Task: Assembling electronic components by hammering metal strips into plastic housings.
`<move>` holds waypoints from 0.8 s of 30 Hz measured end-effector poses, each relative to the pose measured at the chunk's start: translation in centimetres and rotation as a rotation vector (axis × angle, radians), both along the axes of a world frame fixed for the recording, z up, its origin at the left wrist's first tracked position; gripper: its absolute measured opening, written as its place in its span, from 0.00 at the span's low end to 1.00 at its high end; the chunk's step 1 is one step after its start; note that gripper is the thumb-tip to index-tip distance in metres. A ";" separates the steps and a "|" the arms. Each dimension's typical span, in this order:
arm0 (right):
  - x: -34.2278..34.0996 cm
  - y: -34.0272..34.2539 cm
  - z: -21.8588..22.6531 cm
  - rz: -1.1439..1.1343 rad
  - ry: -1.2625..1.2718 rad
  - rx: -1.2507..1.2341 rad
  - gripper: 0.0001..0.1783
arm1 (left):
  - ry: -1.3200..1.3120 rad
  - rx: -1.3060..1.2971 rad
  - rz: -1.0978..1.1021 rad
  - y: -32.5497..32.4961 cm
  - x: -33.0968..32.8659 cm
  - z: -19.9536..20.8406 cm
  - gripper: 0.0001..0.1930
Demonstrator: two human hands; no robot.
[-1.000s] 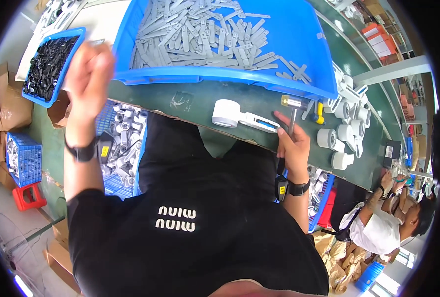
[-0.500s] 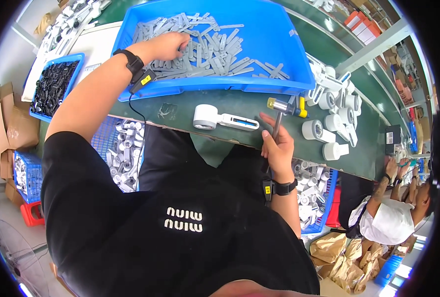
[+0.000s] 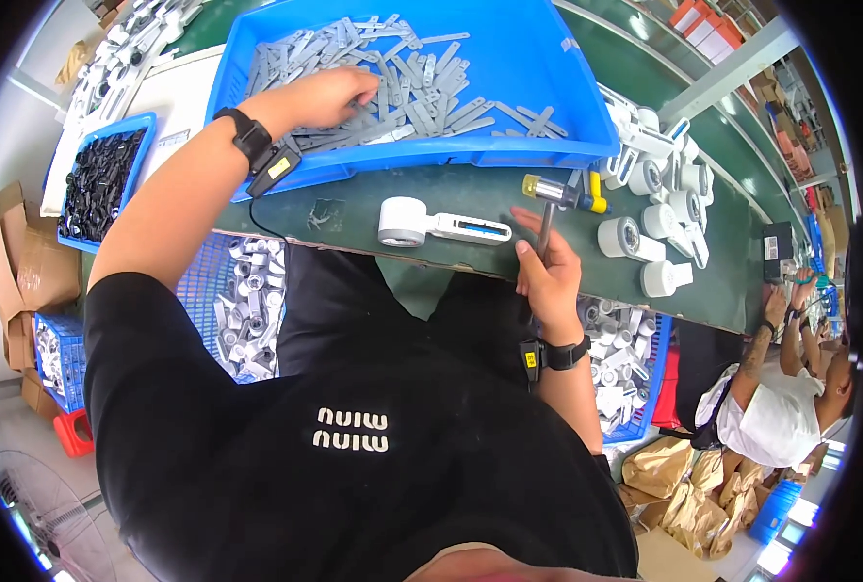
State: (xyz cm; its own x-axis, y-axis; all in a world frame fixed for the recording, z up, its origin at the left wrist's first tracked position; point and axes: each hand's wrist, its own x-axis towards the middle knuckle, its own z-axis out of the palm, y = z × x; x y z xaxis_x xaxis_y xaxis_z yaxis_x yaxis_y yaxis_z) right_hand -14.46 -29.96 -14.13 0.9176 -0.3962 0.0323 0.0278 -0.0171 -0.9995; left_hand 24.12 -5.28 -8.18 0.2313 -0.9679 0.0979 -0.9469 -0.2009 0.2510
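My left hand reaches into a large blue bin of flat grey plastic strips. Its fingers are curled down among the strips, and whatever they pinch is hidden. In my right hand is a small mallet with a metal head and a clear yellow face, held upright by its handle. Between the hands, near the table's front edge, lies a white part with a round cup-shaped end and a slotted handle showing a blue strip inside.
Several similar white parts lie on the green table at right, beside a yellow-handled tool. A small blue tray of black pieces stands at left. Crates of white parts sit below the table edge. A co-worker works at far right.
My left hand has shifted slightly among the strips, its fingers still curled. The mallet stays in my right hand. The whole view has tilted a little.
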 end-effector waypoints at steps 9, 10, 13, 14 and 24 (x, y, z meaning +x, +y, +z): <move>-0.8 -0.1 -2.8 -0.152 -0.070 0.064 0.09 | -0.080 -0.187 0.077 -0.2 -5.3 5.2 0.10; -0.8 -0.2 -3.1 -0.158 -0.094 0.109 0.07 | -0.112 -0.284 0.123 -0.3 -7.8 6.1 0.09; -0.3 0.3 0.1 -0.116 -0.042 0.220 0.10 | 0.209 -0.503 0.074 -0.8 -15.6 6.1 0.09; 0.0 0.6 1.1 -0.042 -0.029 0.310 0.11 | 0.263 -0.609 0.008 -1.3 -17.6 5.0 0.10; 2.0 2.8 3.4 -0.116 0.113 0.138 0.07 | 0.142 -0.774 0.099 -3.5 -23.2 -1.7 0.24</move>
